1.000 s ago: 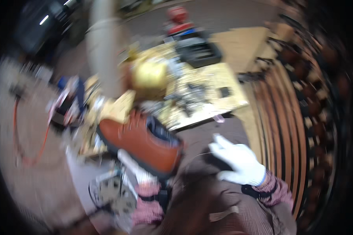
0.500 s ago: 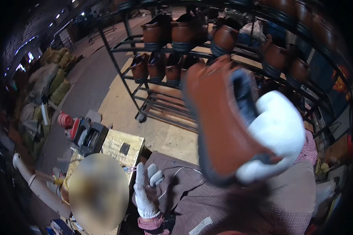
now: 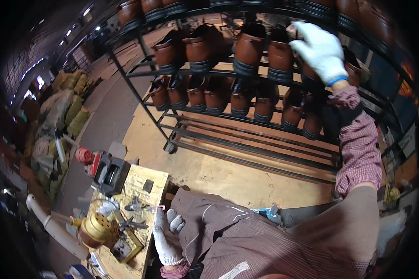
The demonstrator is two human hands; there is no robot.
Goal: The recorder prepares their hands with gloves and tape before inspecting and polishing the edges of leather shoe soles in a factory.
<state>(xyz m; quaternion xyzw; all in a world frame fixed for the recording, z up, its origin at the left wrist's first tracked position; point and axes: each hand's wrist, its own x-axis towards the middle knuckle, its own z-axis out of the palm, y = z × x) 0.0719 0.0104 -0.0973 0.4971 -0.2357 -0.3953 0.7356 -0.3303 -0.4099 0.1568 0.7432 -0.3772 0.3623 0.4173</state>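
Observation:
My right hand (image 3: 322, 52), in a white glove, is stretched out to the black metal rack (image 3: 209, 113). Its thumb and fingers are apart, just above and beside a brown leather shoe (image 3: 280, 58) with a dark sole on the upper shelf. Another brown shoe (image 3: 310, 72) is partly hidden under the hand. My left hand (image 3: 166, 237), in a greyish-white glove, rests by the edge of the wooden worktable (image 3: 156, 179). Its index finger is stretched out and the others are loosely bent. A small pink looped thing (image 3: 159, 207) lies at its fingertip; I see nothing gripped.
Several brown shoes (image 3: 249, 50) line the rack's shelves. The worktable bears a black and red device (image 3: 109, 169), a brass-coloured perforated cup (image 3: 97, 228) and small tools. A pale curved pipe (image 3: 56, 228) stands at its left. Sacks (image 3: 72, 111) are piled at the far left. Brown cloth (image 3: 246, 242) covers my lap.
My right hand has moved away from my lap to the rack and let go of the brown shoe, which appears to stand on the upper shelf. The left hand stays by the worktable.

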